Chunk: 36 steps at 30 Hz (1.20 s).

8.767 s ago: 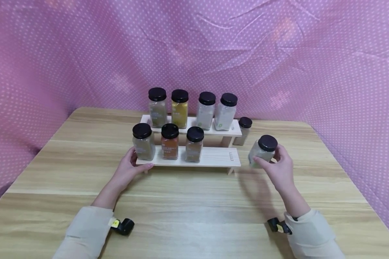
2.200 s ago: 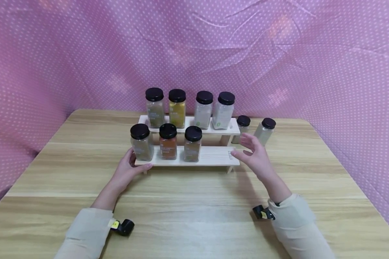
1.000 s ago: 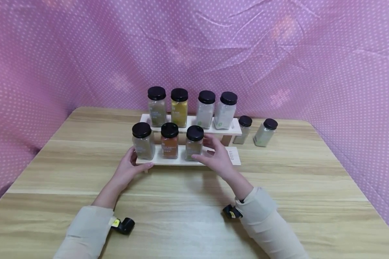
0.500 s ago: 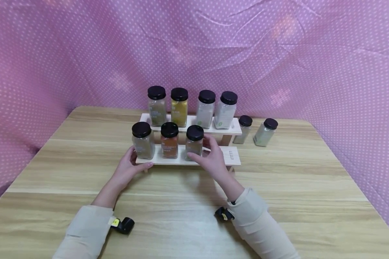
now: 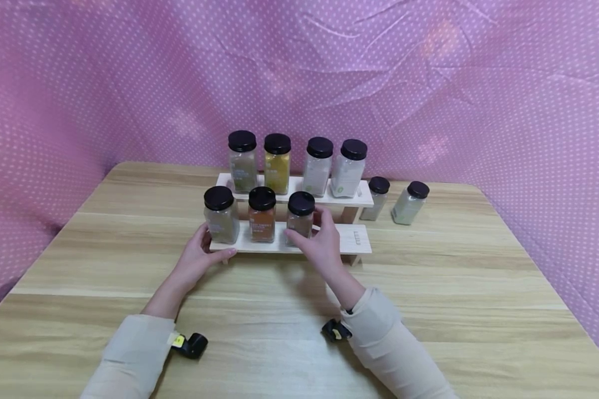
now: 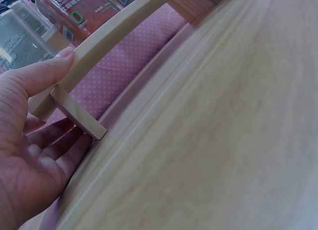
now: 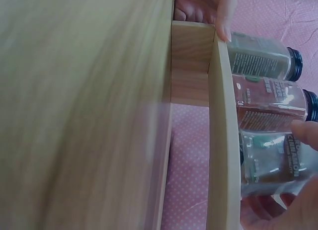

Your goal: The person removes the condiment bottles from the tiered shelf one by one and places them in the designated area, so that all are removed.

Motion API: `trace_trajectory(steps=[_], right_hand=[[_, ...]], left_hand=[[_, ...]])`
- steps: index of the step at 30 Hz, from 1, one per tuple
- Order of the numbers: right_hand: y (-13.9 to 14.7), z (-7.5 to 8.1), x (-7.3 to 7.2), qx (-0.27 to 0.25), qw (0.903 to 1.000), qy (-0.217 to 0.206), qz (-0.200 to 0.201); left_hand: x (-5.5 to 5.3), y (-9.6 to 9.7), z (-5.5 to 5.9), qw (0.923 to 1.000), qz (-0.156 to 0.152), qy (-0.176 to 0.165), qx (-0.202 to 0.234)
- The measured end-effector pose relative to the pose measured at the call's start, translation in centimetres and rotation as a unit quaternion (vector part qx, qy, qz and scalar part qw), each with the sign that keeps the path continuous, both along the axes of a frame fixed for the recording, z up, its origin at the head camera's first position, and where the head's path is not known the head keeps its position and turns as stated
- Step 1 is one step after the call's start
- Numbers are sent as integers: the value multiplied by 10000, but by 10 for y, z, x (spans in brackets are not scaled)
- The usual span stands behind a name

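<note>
A two-step wooden spice rack [image 5: 329, 240] stands on the table. My left hand [image 5: 196, 256] grips the left end of its lower step, thumb on the front edge, fingers beside the leg [image 6: 79, 114] in the left wrist view. On that step stand a grey-brown spice jar [image 5: 222, 226], a red spice jar [image 5: 262, 224] and a brown spice jar [image 5: 298, 223], all with black lids. My right hand [image 5: 321, 244] holds the brown jar, thumb in front and fingers round its right side. In the right wrist view this jar [image 7: 271, 160] sits close over the step beside the red one.
Several jars stand on the upper step, among them a yellow one [image 5: 277, 173] and a white one [image 5: 348, 176]. Two more jars, a near one [image 5: 374, 205] and a pale one [image 5: 409, 206], stand on the table right of the rack. A pink dotted cloth [image 5: 299, 72] hangs behind.
My right hand held a pale jar right of the rack, left it on the table, then moved left and took hold of the brown jar. The left hand has stayed on the rack.
</note>
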State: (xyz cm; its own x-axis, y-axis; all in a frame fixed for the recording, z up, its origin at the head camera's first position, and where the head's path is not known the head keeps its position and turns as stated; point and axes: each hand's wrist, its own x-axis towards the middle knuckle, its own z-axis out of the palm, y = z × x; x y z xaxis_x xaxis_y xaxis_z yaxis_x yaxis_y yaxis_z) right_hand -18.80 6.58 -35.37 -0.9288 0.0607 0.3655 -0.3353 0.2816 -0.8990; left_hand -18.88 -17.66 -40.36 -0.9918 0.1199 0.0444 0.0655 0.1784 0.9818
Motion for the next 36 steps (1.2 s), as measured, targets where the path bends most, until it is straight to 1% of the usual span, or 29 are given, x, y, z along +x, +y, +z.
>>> trace_trajectory(steps=[4, 5, 11, 12, 21, 31, 36], right_hand=[[-2, 0, 0, 40, 9998, 78, -177], [-3, 0, 0, 40, 9997, 98, -217], [-4, 0, 0, -15, 9990, 249, -363], [-4, 0, 0, -30, 9990, 250, -372], [-2, 0, 0, -63, 9990, 141, -424], [3, 10, 6, -95, 9994, -26, -340], [6, 14, 9, -184, 9993, -27, -328]], left_hand=[[0, 1, 1, 10000, -8, 35, -17], [2, 2, 4, 10000, -6, 34, -14], [0, 3, 4, 9999, -32, 108, 27], [-2, 2, 1, 9999, -35, 129, 24], [-3, 3, -1, 9999, -45, 111, 36], [0, 1, 0, 9999, 10, 87, 59], [1, 1, -1, 10000, 2, 57, 64]])
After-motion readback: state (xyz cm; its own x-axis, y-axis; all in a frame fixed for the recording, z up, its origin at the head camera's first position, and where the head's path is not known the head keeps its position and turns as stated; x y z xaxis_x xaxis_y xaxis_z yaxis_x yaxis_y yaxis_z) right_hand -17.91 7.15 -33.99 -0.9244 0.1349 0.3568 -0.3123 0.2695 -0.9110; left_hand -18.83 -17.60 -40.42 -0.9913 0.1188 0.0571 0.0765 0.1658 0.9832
